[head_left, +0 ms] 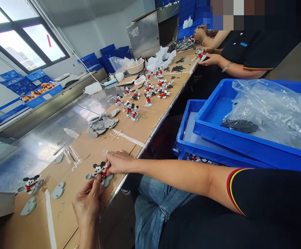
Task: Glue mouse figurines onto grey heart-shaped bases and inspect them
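Note:
A small mouse figurine (100,170) with black ears and red shorts stands on a grey base (107,180) near the table's front edge. My right hand (118,162) pinches the figurine from the right. My left hand (87,202) holds it from below, fingers closed on the figure and its base. Another finished figurine (31,183) stands on its base at the far left. Loose grey bases (57,190) lie between them.
A pile of grey bases (101,123) and several finished figurines (132,111) sit farther along the cardboard-covered table (140,129). Blue crates (218,114), one with a plastic bag (272,110), stand to my right. Another person's hands (207,58) work at the far end.

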`<state>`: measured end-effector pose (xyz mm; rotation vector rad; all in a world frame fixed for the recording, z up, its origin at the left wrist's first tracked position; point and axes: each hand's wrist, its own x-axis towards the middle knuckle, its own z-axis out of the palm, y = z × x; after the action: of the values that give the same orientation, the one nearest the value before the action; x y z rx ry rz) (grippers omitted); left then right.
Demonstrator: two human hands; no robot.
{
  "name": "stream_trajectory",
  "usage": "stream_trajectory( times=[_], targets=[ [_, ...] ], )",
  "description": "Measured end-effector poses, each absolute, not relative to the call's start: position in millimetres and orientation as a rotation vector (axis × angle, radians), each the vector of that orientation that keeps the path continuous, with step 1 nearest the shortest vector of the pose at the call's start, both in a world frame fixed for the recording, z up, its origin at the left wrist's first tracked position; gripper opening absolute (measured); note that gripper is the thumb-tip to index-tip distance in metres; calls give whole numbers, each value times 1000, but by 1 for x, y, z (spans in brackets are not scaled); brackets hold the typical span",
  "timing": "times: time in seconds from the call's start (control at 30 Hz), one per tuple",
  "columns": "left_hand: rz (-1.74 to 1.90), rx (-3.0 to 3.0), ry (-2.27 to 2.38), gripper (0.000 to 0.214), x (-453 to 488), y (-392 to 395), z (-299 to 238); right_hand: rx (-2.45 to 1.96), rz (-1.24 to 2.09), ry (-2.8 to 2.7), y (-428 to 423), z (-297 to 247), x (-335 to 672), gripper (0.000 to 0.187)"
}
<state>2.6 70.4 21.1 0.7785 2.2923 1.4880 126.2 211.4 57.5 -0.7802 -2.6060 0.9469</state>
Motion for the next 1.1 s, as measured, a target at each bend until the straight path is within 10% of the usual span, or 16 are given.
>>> stream_trajectory(
  times=[1.1],
  targets=[
    [1311, 721, 2226, 56, -17, 60, 11, -781, 1028, -2529, 209, 54, 125, 29]
  ],
)
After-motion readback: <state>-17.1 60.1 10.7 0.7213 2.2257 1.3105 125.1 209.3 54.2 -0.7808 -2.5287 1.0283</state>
